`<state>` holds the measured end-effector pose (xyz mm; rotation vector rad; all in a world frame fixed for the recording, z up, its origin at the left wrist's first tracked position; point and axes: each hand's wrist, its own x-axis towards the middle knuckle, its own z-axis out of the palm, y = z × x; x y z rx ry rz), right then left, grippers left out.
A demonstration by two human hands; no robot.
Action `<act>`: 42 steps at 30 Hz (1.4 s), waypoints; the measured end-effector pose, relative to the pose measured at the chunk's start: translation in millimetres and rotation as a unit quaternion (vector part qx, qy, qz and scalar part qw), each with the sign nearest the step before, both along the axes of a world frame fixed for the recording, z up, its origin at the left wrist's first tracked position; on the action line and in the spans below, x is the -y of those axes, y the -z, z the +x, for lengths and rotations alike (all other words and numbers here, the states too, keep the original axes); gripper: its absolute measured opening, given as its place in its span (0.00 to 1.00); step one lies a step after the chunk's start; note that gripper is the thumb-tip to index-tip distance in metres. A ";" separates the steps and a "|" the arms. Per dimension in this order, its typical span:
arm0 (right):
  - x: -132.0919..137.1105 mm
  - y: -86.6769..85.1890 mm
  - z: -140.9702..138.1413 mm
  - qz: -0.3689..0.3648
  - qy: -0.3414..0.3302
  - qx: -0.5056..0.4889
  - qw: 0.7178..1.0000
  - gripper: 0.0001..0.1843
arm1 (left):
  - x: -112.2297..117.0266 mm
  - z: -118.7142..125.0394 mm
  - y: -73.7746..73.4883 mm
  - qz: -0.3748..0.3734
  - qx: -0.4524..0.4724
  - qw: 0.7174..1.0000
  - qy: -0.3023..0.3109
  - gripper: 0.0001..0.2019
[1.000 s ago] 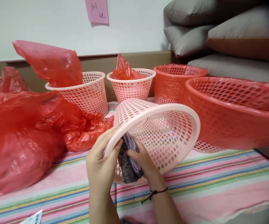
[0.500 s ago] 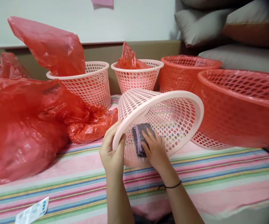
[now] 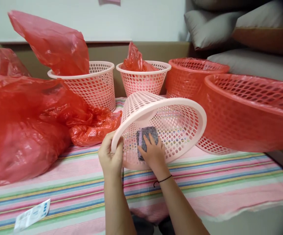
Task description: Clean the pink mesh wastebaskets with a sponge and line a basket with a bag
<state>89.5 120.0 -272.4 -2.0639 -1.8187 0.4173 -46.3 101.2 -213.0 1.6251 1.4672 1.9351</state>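
Note:
A pale pink perforated plastic basket (image 3: 141, 112) lies tipped on its side, its mouth facing me. My left hand (image 3: 110, 155) grips the left part of its rim, thumb inside and fingers outside. Inside, against the lower wall, rests a dark grey fuzzy folded cloth (image 3: 141, 153) with a purple strip near its left edge. My right hand (image 3: 153, 150) lies on top of this cloth with its fingers spread, covering part of it. Both forearms reach in from below.
Pink baskets holding red plastic bags stand behind, one left (image 3: 102, 83) and one centre (image 3: 146, 80). Red-bag-lined baskets (image 3: 249, 120) are at right. A heap of red plastic bags (image 3: 21, 130) covers the left. A printed white packet (image 3: 32, 215) lies on the striped cloth (image 3: 82, 192). Grey cushions (image 3: 215, 27) are stacked back right.
My right hand has shifted left, farther over the grey cloth. The basket and my left hand appear slightly farther left, and the view has moved a little.

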 end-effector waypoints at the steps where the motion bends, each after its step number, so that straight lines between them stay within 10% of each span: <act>1: 0.4 -0.9 -3.5 -0.015 0.003 0.001 1.000 0.36 | -0.6 -0.7 -0.5 0.003 -0.013 1.000 -0.015 0.03; 8: 3.8 -10.6 -8.8 -0.052 -0.110 -0.088 0.989 0.37 | -7.4 0.7 -5.7 0.024 -0.079 0.995 -0.058 0.06; 15: 9.8 -6.7 -4.1 -0.006 -0.022 -0.033 0.999 0.35 | -8.7 -7.4 6.1 -0.032 -0.020 0.998 -0.048 0.03; 23: 15.5 -1.7 21.0 -0.018 -0.163 -0.056 0.985 0.61 | -17.0 -12.1 16.7 -0.058 0.036 0.995 -0.073 0.12; 30: 3.5 6.6 35.8 0.064 -0.191 -0.136 0.970 0.31 | -16.7 -11.8 9.3 -0.031 0.016 0.998 -0.049 0.16; 34: 3.1 5.5 30.6 0.104 -0.102 -0.273 0.951 0.26 | 0.8 -0.7 -20.3 0.132 -0.073 0.980 -0.130 0.28; 37: 3.4 1.1 30.8 0.115 -0.025 -0.419 0.900 0.21 | 15.7 17.8 -38.0 0.226 -0.056 0.964 -0.130 0.17; 42: 5.1 -7.3 36.6 0.104 0.041 -0.540 0.834 0.24 | 9.2 50.5 -15.1 -0.107 -0.105 0.984 0.093 0.05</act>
